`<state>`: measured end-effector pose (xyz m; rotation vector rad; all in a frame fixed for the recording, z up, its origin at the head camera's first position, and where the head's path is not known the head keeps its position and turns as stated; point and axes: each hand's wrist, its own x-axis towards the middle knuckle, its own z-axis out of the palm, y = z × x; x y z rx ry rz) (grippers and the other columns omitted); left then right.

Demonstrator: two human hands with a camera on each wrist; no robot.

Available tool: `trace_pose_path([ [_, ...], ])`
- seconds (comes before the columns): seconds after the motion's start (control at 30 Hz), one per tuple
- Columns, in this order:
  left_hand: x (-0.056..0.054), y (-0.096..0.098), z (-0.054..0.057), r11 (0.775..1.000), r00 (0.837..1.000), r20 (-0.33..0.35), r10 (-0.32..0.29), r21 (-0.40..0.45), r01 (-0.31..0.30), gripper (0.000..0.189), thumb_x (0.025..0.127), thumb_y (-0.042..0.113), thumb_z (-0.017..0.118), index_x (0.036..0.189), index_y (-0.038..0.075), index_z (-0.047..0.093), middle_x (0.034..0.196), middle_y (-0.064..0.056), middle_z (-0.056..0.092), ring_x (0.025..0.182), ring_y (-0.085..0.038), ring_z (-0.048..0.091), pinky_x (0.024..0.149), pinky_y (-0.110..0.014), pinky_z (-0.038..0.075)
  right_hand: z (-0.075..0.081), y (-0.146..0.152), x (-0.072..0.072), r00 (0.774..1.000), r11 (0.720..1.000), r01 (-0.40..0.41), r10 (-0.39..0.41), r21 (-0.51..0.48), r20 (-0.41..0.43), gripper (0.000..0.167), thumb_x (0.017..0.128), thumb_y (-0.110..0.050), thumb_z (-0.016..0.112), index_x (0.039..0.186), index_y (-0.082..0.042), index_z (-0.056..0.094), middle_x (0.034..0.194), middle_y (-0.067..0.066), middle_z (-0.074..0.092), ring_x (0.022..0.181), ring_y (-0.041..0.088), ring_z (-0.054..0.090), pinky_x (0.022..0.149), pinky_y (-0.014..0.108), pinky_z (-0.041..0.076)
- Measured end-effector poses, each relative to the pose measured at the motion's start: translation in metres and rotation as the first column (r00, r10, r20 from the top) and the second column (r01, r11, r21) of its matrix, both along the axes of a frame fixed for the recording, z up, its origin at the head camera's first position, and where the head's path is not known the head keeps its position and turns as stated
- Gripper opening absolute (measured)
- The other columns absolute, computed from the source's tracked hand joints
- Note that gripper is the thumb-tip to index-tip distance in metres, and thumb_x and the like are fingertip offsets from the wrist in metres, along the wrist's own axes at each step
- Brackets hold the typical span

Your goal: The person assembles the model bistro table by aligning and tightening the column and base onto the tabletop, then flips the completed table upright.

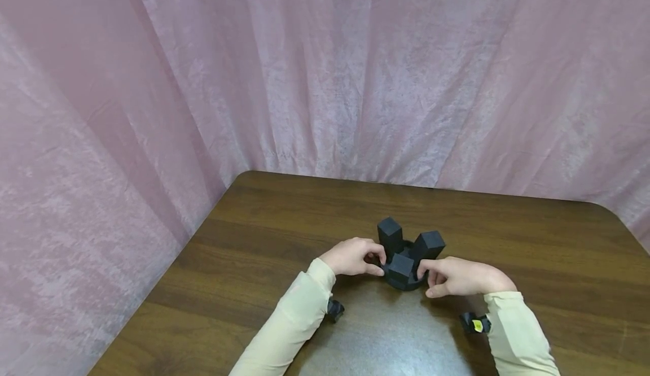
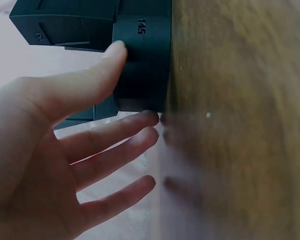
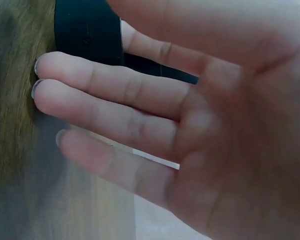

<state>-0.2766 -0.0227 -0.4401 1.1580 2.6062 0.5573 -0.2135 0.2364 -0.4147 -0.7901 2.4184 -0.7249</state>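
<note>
A black round stand (image 1: 404, 283) with a ring-shaped base and three square blocks rising from it sits on the wooden table. My left hand (image 1: 355, 256) grips its left side. In the left wrist view the thumb (image 2: 115, 55) presses the base's outer wall, beside the raised mark "145"; the index finger is hidden behind the stand (image 2: 142, 65), and the other fingers are spread below. From the right, my right hand (image 1: 459, 277) holds the base with its index finger hooked over the rim. In the right wrist view its other fingers (image 3: 110, 110) extend outside the stand (image 3: 87, 30).
The brown wooden table (image 1: 284, 206) has rounded far corners. Pink curtains (image 1: 325, 82) hang behind it and along its left side. A black wrist device (image 1: 335, 310) shows under the left sleeve, another wrist device (image 1: 475, 323) beside the right sleeve.
</note>
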Motion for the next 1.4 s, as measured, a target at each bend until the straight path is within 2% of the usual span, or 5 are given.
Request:
trace_pose_path([
  [0.3, -0.0019, -0.0014, 0.0005, 1.000, 0.995, -0.095, 0.018, 0.011, -0.017, 0.013, 0.091, 0.035, 0.066, 0.099, 0.025, 0.065, 0.096, 0.011, 0.068, 0.085, -0.007, 0.059, 0.072, -0.024, 0.045, 0.0019, 0.0020, -0.0019, 0.992, 0.996, -0.018, 0.007, -0.084, -0.125, 0.034, 0.090, -0.026, 0.069, 0.111, -0.006, 0.051, 0.086, -0.008, 0.062, 0.076, -0.001, 0.056, 0.066, 0.022, 0.046],
  [0.57, -0.0065, -0.0082, 0.0063, 0.988, 0.993, 0.118, 0.001, 0.152, -0.019, 0.023, 0.089, 0.029, 0.070, 0.107, 0.020, 0.059, 0.110, -0.001, 0.070, 0.102, -0.010, 0.066, 0.088, -0.023, 0.049, 0.0007, 0.0023, -0.0064, 0.956, 0.993, 0.042, -0.071, -0.109, -0.283, 0.036, 0.085, -0.024, 0.074, 0.107, -0.006, 0.052, 0.074, -0.011, 0.055, 0.067, -0.005, 0.049, 0.062, 0.019, 0.043],
  [0.67, -0.0058, -0.0084, 0.0068, 0.987, 0.989, 0.150, -0.006, 0.158, -0.019, 0.031, 0.085, 0.028, 0.076, 0.108, 0.021, 0.057, 0.109, -0.002, 0.070, 0.102, -0.010, 0.066, 0.089, -0.022, 0.049, 0.0015, 0.0019, -0.0069, 0.941, 0.993, 0.061, -0.092, -0.102, -0.326, 0.034, 0.084, -0.021, 0.075, 0.106, -0.006, 0.054, 0.071, -0.012, 0.053, 0.064, -0.006, 0.046, 0.060, 0.019, 0.042],
  [1.03, -0.0039, -0.0043, 0.0086, 0.991, 0.996, -0.022, 0.083, 0.108, -0.080, 0.032, 0.083, 0.036, 0.075, 0.109, 0.024, 0.060, 0.096, 0.010, 0.068, 0.092, -0.005, 0.063, 0.078, -0.024, 0.048, -0.0002, -0.0002, -0.0084, 0.909, 0.986, 0.115, -0.153, -0.119, -0.387, 0.029, 0.086, -0.021, 0.073, 0.105, -0.009, 0.055, 0.069, -0.013, 0.049, 0.060, -0.006, 0.041, 0.057, 0.018, 0.038],
  [1.4, -0.0045, -0.0056, 0.0041, 0.996, 0.994, -0.098, 0.048, 0.079, -0.041, 0.037, 0.076, 0.037, 0.082, 0.100, 0.022, 0.059, 0.091, 0.008, 0.059, 0.083, -0.007, 0.056, 0.068, -0.022, 0.041, 0.0011, 0.0049, -0.0081, 0.929, 0.987, 0.073, -0.119, -0.140, -0.350, 0.027, 0.088, -0.022, 0.071, 0.109, -0.012, 0.056, 0.076, -0.012, 0.055, 0.066, -0.004, 0.048, 0.062, 0.020, 0.043],
])
